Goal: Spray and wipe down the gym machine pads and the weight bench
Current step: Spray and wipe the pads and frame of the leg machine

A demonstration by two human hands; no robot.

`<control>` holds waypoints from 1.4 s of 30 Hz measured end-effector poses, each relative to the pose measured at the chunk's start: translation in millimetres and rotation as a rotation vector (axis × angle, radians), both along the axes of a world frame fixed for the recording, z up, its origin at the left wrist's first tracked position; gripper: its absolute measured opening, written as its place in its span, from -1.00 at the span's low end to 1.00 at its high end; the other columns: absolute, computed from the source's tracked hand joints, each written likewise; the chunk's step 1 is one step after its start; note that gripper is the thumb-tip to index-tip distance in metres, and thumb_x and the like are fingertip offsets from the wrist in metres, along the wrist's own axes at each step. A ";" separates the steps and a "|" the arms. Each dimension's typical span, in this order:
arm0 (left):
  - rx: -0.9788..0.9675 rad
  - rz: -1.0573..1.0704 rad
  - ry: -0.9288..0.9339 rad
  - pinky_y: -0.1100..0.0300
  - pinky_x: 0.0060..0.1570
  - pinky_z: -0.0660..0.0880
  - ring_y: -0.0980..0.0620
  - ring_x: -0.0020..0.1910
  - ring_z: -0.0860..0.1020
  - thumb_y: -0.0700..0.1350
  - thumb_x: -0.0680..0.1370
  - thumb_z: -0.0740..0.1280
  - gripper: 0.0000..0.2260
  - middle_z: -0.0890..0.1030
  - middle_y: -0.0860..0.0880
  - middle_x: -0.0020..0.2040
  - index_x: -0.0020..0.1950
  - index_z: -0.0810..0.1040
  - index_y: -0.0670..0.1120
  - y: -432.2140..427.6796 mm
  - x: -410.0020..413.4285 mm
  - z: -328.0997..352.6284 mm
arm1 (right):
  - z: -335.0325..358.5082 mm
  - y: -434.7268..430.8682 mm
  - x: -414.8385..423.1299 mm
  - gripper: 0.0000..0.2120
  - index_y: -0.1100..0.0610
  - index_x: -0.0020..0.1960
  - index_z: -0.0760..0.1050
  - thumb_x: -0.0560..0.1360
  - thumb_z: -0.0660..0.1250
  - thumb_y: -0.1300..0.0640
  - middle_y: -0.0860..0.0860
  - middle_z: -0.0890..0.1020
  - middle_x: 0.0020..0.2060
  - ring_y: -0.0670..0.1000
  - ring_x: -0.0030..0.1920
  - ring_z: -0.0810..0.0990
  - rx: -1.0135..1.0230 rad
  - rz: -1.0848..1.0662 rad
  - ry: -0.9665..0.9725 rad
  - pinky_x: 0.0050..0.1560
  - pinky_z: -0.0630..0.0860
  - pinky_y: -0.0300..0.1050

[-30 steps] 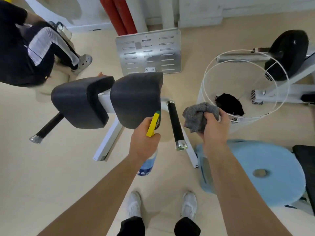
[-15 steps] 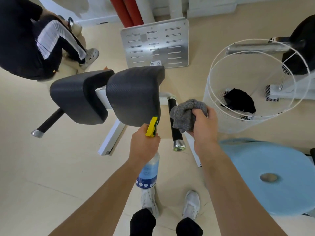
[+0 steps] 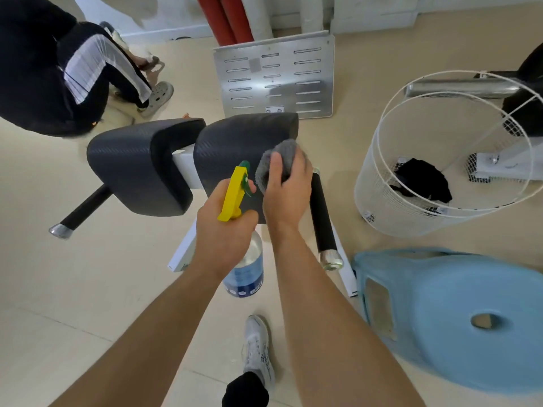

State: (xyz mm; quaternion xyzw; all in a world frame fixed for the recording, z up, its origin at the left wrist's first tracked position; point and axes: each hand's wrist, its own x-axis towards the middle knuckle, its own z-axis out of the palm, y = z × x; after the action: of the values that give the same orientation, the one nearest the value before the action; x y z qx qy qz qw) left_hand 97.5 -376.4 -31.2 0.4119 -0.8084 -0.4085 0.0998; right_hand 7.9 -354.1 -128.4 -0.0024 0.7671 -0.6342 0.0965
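Left grip (image 3: 226, 230): wrapped round the neck of the spray bottle (image 3: 244, 270), yellow trigger head uppermost, nozzle toward the right pad (image 3: 232, 142).

Right grip (image 3: 286, 186): holds a bunched grey cloth (image 3: 286, 149) against that pad's right side.

The left pad (image 3: 138, 165) stands just beside the right pad on the same white frame.

A black handle (image 3: 321, 212) lies right of the right grip.

On the floor to the right are a white wire basket (image 3: 382, 207) containing a dark cloth (image 3: 423, 180) and, nearer, a blue stool (image 3: 455, 318).
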 end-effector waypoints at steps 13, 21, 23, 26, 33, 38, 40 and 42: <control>0.017 -0.018 -0.054 0.40 -0.25 0.43 0.06 -0.27 0.47 -0.38 0.46 0.37 -0.72 0.55 -0.09 -0.20 0.10 0.58 -0.11 -26.0 19.3 -17.8 | -10.6 15.2 31.7 -0.75 0.07 0.20 0.50 0.70 0.09 0.03 -0.17 0.51 -0.15 -0.10 -0.03 0.53 0.011 -0.197 -0.441 -0.11 0.35 -0.42; 0.078 -0.036 -0.029 0.17 -0.20 0.44 0.05 -0.26 0.46 -0.38 0.46 0.36 -0.70 0.53 -0.05 -0.23 0.10 0.59 -0.06 -59.7 25.3 -9.1 | 9.8 -1.1 -4.3 -0.57 0.09 0.52 0.30 0.69 0.10 -0.02 0.04 0.48 0.37 -0.02 0.35 0.44 0.213 -0.034 0.102 0.27 0.34 -0.26; 0.117 -0.037 -0.023 0.14 -0.18 0.46 0.03 -0.24 0.48 -0.38 0.47 0.36 -0.69 0.55 -0.09 -0.20 0.12 0.59 -0.07 -70.3 26.9 -6.0 | 4.5 -0.2 8.6 -0.61 0.11 0.45 0.38 0.70 0.08 -0.02 0.05 0.55 0.28 -0.03 0.27 0.50 0.181 -0.099 -0.035 0.18 0.34 -0.28; 0.171 -0.048 -0.048 0.13 -0.19 0.46 0.02 -0.25 0.47 -0.37 0.48 0.36 -0.72 0.52 -0.06 -0.23 0.06 0.57 -0.02 -91.5 30.0 4.4 | 13.4 -3.1 18.5 -0.62 0.15 0.39 0.43 0.70 0.07 -0.01 0.11 0.58 0.26 0.12 0.28 0.52 0.264 -0.146 -0.210 0.19 0.37 -0.16; 0.198 -0.248 -0.115 0.27 -0.23 0.44 0.02 -0.21 0.52 -0.34 0.51 0.38 -0.70 0.57 -0.08 -0.17 0.11 0.54 0.03 -159.7 23.9 57.5 | 71.4 -12.1 26.3 -0.60 0.12 0.40 0.40 0.59 0.34 0.11 -0.07 0.55 0.15 -0.03 0.16 0.55 0.175 -0.382 -0.339 0.28 0.45 -0.10; 0.142 -0.472 -0.208 0.21 -0.08 0.43 0.05 -0.10 0.55 -0.32 0.51 0.41 -0.62 0.63 -0.03 0.04 0.28 0.55 -0.04 -209.6 -3.2 103.2 | 120.4 -14.5 11.8 -0.51 0.20 0.22 0.46 0.39 0.56 0.08 -0.03 0.62 -0.04 -0.08 -0.07 0.65 0.011 -0.493 -0.400 -0.09 0.58 -0.27; 0.106 -0.582 -0.211 0.11 -0.02 0.48 -0.01 -0.04 0.59 -0.31 0.46 0.42 -0.63 0.66 -0.02 0.02 0.22 0.58 -0.02 -227.9 -18.8 120.8 | 130.0 -12.5 -1.0 -0.59 0.23 0.07 0.58 0.33 0.59 0.05 0.04 0.68 -0.12 -0.03 -0.15 0.68 -0.040 -0.509 -0.448 -0.09 0.64 -0.15; 0.091 -0.709 -0.217 0.09 -0.03 0.53 0.03 -0.04 0.61 -0.25 0.39 0.38 -0.65 0.68 0.08 -0.05 0.12 0.61 0.05 -245.5 -35.2 135.9 | 138.0 -7.0 -13.4 -0.68 0.15 -0.07 0.62 0.28 0.60 0.04 0.06 0.72 -0.15 0.03 -0.14 0.72 -0.126 -0.551 -0.476 0.00 0.67 0.03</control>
State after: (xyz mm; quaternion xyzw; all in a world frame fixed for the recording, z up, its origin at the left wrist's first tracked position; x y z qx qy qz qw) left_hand 62.3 -621.9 104.7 0.1513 -0.8877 -0.4071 -0.1525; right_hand -5.5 -361.2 9.6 0.3461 0.6543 -0.6652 0.0976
